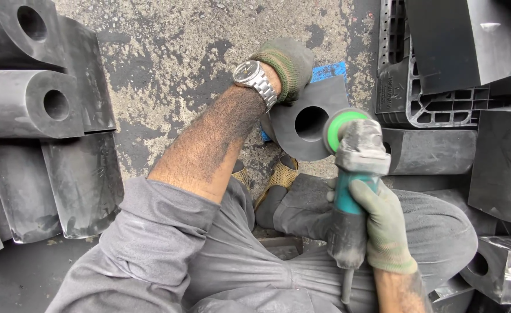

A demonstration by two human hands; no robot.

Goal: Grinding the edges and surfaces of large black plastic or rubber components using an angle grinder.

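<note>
The left hand [287, 66], in a green glove, is closed over the top edge of a dark block [307, 119] that stands on edge on the floor [174, 52], just ahead of the person's feet. The right hand [383, 223], also gloved, is wrapped tight round the body of a teal grinder [351, 185], whose green disc [341, 126] sits at the block's right edge — touching or just off it, I cannot tell which.

As a judgement, the work on this block is under way, not finished: its face looks dull and even, but no clear line shows between ground and unground parts. Stacks of like blocks lie at the floor's left edge [29, 104] and at its right edge [499, 168]; which of them are done cannot be told from their look.

The block's round hole faces up toward the camera, so the bore axis runs roughly toward the viewer, and its broad face tilts slightly back. The grinder's long axis runs from the lower right up toward the block — head forward, cord end toward the person's lap.
</note>
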